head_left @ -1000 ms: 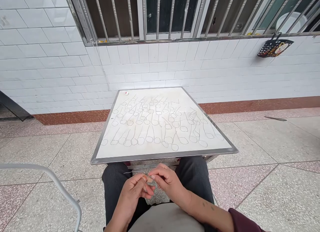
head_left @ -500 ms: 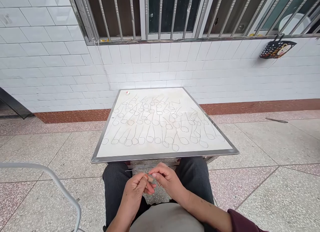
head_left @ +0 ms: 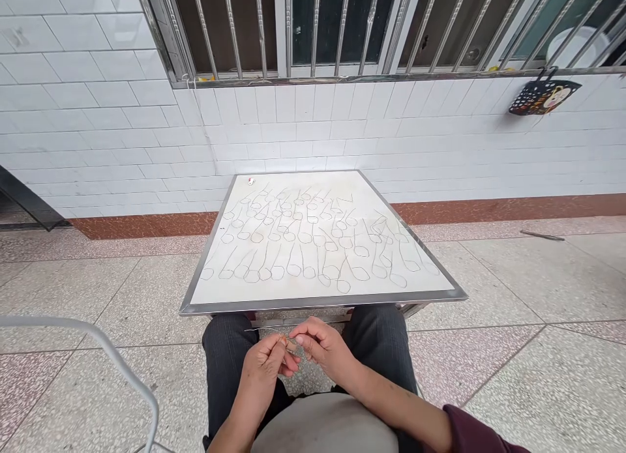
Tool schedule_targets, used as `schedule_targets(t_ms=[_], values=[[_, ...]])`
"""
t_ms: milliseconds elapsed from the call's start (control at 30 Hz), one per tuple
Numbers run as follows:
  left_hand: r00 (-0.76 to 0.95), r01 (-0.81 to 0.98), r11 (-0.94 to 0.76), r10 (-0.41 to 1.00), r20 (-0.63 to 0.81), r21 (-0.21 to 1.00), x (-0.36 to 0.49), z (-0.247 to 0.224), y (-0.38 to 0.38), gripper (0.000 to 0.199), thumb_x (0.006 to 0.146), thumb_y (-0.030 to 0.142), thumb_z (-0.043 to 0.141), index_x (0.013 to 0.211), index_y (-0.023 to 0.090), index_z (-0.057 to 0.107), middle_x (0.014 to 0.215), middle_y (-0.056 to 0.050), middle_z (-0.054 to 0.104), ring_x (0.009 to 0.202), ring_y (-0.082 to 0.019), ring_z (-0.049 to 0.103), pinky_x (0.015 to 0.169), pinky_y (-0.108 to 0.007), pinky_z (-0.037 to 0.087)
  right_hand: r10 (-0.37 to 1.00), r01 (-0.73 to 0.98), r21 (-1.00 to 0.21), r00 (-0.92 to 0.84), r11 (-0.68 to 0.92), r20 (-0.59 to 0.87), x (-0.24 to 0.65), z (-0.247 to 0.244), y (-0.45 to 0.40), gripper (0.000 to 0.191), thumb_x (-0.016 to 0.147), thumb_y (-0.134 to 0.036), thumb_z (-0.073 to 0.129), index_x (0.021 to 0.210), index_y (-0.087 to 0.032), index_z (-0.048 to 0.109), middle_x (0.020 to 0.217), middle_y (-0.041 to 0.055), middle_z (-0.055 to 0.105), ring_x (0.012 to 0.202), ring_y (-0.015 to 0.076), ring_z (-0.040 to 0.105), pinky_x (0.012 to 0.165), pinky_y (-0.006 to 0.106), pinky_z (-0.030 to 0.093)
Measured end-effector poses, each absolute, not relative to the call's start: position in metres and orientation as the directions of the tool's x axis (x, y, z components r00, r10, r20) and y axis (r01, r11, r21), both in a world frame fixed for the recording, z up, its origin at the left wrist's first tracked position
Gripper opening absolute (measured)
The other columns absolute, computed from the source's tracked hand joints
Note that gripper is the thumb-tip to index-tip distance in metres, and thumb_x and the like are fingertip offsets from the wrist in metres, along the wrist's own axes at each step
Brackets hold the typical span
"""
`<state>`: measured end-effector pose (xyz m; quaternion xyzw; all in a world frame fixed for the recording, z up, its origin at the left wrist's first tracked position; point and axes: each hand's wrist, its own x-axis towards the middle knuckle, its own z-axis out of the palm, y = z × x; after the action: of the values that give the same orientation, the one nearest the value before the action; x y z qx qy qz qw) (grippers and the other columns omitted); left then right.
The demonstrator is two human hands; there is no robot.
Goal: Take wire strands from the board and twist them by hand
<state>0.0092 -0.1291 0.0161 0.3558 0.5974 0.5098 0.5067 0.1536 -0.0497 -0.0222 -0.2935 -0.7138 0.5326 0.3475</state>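
Over my lap, in front of the table's near edge, my left hand [head_left: 265, 365] pinches a thin wire [head_left: 254, 329], whose free end sticks out to the left. Close beside it, my right hand [head_left: 325, 350] has thumb and forefinger pressed together on the same wire, near a small tan piece [head_left: 292, 346] between the hands. What the tan piece is cannot be made out. Many thin looped wires [head_left: 359, 274] with long tails lie in rows on the white table [head_left: 274, 298].
A small red and white item [head_left: 251, 180] is at the table's far left corner. A grey curved tube [head_left: 112, 355] stands at the left. Behind the table are a tiled wall and a barred window. A patterned bag [head_left: 544, 97] hangs at the right, above a dark stick [head_left: 542, 235] on the floor.
Both hands stay together over the lap, their fingers shifted only slightly around the wire. The view has moved a little.
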Motion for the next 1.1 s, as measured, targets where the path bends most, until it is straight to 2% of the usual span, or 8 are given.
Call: schedule_targets(t_ms=[133, 233, 467, 567, 633, 767, 967, 1100], values=[[-0.247, -0.066, 0.219, 0.942, -0.228, 0.974, 0.01, 0.019, -0.131, 0.026, 0.085, 0.038, 0.054, 0.076, 0.018, 0.068, 0.059, -0.001, 0.064, 0.069, -0.021, 0.068, 0.058, -0.027, 0.05, 0.777, 0.15, -0.902, -0.578, 0.404, 0.251, 0.158, -0.008, -0.043, 0.035, 0.098, -0.048, 0.046, 0.098, -0.024, 0.071, 0.088, 0.0052, 0.065, 0.086, 0.0186, 0.061, 0.079, 0.034, 0.049], [-0.215, -0.019, 0.204, 0.955, -0.204, 0.979, 0.011, 0.021, -0.133, 0.025, 0.086, 0.034, 0.051, 0.075, 0.019, 0.067, 0.061, -0.002, 0.066, 0.068, -0.021, 0.068, 0.059, -0.027, 0.051, 0.758, 0.166, -0.901, -0.612, 0.402, 0.226, 0.157, 0.009, -0.036, 0.031, 0.099, -0.042, 0.046, 0.099, -0.024, 0.071, 0.093, 0.0054, 0.067, 0.089, 0.0184, 0.061, 0.081, 0.034, 0.048], [-0.181, 0.134, 0.175, 0.972, -0.149, 0.975, 0.011, 0.014, -0.137, 0.03, 0.088, 0.035, 0.05, 0.066, 0.02, 0.064, 0.062, -0.003, 0.069, 0.063, -0.022, 0.066, 0.059, -0.029, 0.051, 0.661, 0.18, -0.92, -0.743, 0.349, 0.106, 0.141, 0.031, -0.034, 0.011, 0.086, -0.03, 0.067, 0.094, -0.024, 0.072, 0.083, 0.0, 0.062, 0.07, 0.0128, 0.057, 0.066, 0.026, 0.047], [-0.19, 0.201, 0.148, 0.976, -0.109, 0.968, 0.007, 0.009, -0.14, 0.033, 0.092, 0.036, 0.048, 0.07, 0.021, 0.068, 0.065, -0.003, 0.07, 0.065, -0.022, 0.066, 0.063, -0.03, 0.05, 0.663, 0.182, -0.93, -0.744, 0.321, 0.084, 0.137, 0.03, -0.037, 0.013, 0.082, -0.025, 0.07, 0.095, -0.025, 0.071, 0.084, -0.001, 0.061, 0.067, 0.0115, 0.055, 0.065, 0.026, 0.045], [-0.19, 0.266, 0.124, 0.979, -0.074, 0.956, 0.005, 0.007, -0.141, 0.036, 0.094, 0.037, 0.046, 0.07, 0.021, 0.068, 0.067, -0.003, 0.071, 0.068, -0.022, 0.067, 0.066, -0.03, 0.05, 0.665, 0.16, -0.959, -0.746, 0.233, 0.037, 0.136, 0.029, -0.037, 0.013, 0.083, -0.024, 0.068, 0.095, -0.024, 0.071, 0.083, -0.0009, 0.061, 0.068, 0.0118, 0.056, 0.066, 0.027, 0.045], [-0.154, 0.284, 0.113, 0.986, -0.071, 0.952, 0.005, 0.01, -0.141, 0.037, 0.094, 0.036, 0.046, 0.068, 0.021, 0.067, 0.067, -0.004, 0.071, 0.068, -0.022, 0.068, 0.066, -0.03, 0.05, 0.536, 0.047, -0.993, -0.838, -0.109, -0.099, 0.138, 0.028, -0.032, 0.011, 0.087, -0.028, 0.064, 0.094, -0.02, 0.067, 0.075, -0.0021, 0.062, 0.066, 0.0116, 0.058, 0.066, 0.027, 0.046], [-0.044, 0.069, 0.147, 0.989, -0.144, 0.987, 0.008, 0.027, -0.139, 0.034, 0.092, 0.039, 0.048, 0.072, 0.018, 0.066, 0.061, -0.004, 0.069, 0.068, -0.023, 0.07, 0.062, -0.029, 0.051, 0.37, -0.076, -0.904, -0.924, -0.42, -0.094, 0.146, 0.023, -0.019, 0.023, 0.079, -0.026, 0.077, 0.094, -0.016, 0.065, 0.077, -0.0011, 0.065, 0.071, 0.0105, 0.059, 0.069, 0.024, 0.044], [0.009, -0.056, 0.189, 0.982, -0.189, 0.98, 0.007, 0.029, -0.14, 0.032, 0.094, 0.04, 0.049, 0.081, 0.017, 0.067, 0.059, -0.003, 0.069, 0.069, -0.022, 0.07, 0.061, -0.027, 0.05, 0.334, -0.117, -0.808, -0.937, -0.577, -0.103, 0.144, 0.014, -0.023, 0.025, 0.076, -0.027, 0.08, 0.091, -0.017, 0.064, 0.071, -0.0013, 0.064, 0.061, 0.0107, 0.056, 0.057, 0.022, 0.042]])
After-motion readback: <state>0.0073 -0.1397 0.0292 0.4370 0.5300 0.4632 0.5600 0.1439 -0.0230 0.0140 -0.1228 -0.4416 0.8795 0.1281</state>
